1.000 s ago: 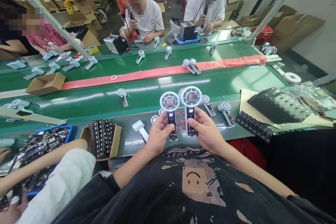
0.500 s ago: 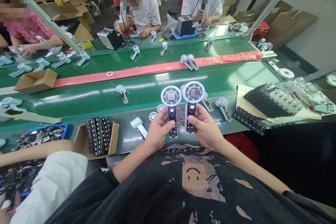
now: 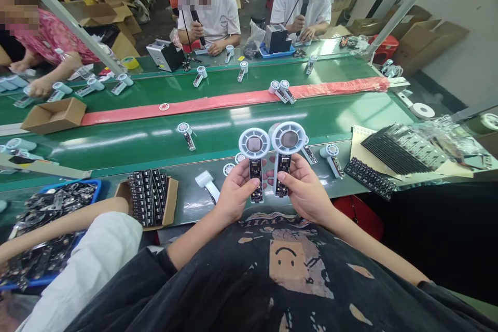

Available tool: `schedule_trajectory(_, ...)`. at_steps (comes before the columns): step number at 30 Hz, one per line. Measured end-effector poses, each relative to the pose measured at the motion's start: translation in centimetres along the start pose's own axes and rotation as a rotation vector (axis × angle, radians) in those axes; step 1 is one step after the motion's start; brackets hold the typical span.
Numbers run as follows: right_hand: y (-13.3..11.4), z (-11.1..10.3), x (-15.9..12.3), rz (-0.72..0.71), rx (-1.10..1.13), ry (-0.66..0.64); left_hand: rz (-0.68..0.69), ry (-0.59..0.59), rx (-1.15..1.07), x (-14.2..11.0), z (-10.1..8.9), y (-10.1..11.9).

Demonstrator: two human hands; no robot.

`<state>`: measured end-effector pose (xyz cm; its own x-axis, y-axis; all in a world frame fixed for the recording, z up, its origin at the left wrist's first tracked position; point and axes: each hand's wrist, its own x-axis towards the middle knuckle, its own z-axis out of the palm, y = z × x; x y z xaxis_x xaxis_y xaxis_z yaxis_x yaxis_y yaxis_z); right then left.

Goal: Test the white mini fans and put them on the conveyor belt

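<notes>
Green conveyor belt (image 3: 136, 142) runs beyond the workbench (image 3: 189, 201). At its near edge, right hand (image 3: 309, 187) and left hand (image 3: 233, 192) each have fingers wrapped around one upright handheld fan (image 3: 286, 161), circuit board (image 3: 256, 172) exposed.

My left hand (image 3: 235, 193) grips one pale blue fan (image 3: 254, 144), my right hand (image 3: 306, 188) a second fan (image 3: 288, 139) beside it, circuit boards (image 3: 256, 167) facing me.

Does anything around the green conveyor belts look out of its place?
Perhaps one thing: a small round grille lies alone on the red strip, apart from the two handheld fans farther right, so it looks stray.
</notes>
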<state>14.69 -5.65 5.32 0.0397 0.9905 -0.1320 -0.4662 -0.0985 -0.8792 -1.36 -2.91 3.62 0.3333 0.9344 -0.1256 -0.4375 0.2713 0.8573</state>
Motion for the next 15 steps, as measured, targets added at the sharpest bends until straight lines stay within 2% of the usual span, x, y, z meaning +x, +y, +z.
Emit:
schedule_trajectory(6,-0.04,0.36,0.21,0.006,0.01,-0.022,0.041,0.018,0.02,-0.01,-0.3,-0.26)
schedule_trajectory(15,-0.23,0.96,0.46,0.024,0.011,-0.06,0.026,0.016,-0.02,-0.08,-0.66,0.15)
